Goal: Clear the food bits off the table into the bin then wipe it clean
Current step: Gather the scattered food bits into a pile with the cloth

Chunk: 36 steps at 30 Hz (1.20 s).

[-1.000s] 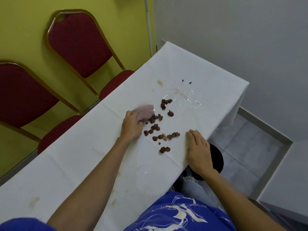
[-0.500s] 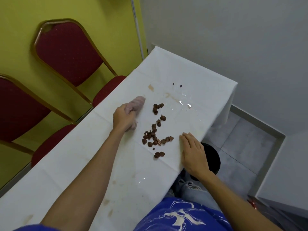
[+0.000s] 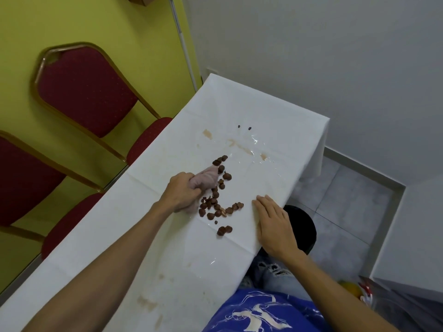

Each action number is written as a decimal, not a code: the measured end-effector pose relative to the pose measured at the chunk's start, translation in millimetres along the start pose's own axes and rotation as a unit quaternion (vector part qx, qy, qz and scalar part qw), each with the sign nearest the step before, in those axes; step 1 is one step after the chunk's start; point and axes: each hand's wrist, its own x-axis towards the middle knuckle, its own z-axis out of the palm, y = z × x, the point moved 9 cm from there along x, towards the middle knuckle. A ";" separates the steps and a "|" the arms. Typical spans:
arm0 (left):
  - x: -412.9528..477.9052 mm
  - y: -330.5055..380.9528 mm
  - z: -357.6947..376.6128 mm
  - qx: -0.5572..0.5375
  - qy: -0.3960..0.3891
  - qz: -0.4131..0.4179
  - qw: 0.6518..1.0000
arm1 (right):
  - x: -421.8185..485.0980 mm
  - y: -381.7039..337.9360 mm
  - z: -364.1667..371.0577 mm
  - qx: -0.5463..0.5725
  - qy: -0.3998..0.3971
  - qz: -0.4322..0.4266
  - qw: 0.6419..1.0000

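Note:
Several brown food bits lie scattered on the white table, in a loose line running from the middle toward its near edge. My left hand grips a bunched pinkish cloth that touches the bits from the left. Flat on the near edge of the table rests my right hand, fingers straight, just right of the bits. A black bin stands on the floor below that edge, partly hidden by my right hand. Two tiny dark crumbs sit farther up the table.
Brown stains and wet smears mark the tablecloth beyond the bits. Two red chairs with gold frames stand along the yellow wall on the left. Grey floor tiles lie to the right of the table.
My left hand has swept the cloth toward the near edge, into the bits, bunching them closer together. My right hand has stayed on the table edge.

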 end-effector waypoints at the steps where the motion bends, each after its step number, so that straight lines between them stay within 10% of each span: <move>1: 2.5 0.0 -4.6 -0.019 -0.010 -0.015 1.000 | 0.0 -0.1 -0.1 0.000 0.000 -0.001 1.000; 11: 65.8 47.6 -72.9 -0.159 0.088 -0.077 0.980 | 0.9 -0.2 -0.4 0.007 0.008 0.004 1.000; 31: 25.9 67.9 27.5 -0.020 -0.139 0.101 0.985 | 0.2 -0.9 -2.7 0.012 0.028 0.003 1.000; 36: 30.2 55.0 -6.6 -0.107 -0.045 0.064 0.991 | 0.4 -1.1 -2.2 0.019 0.021 0.002 1.000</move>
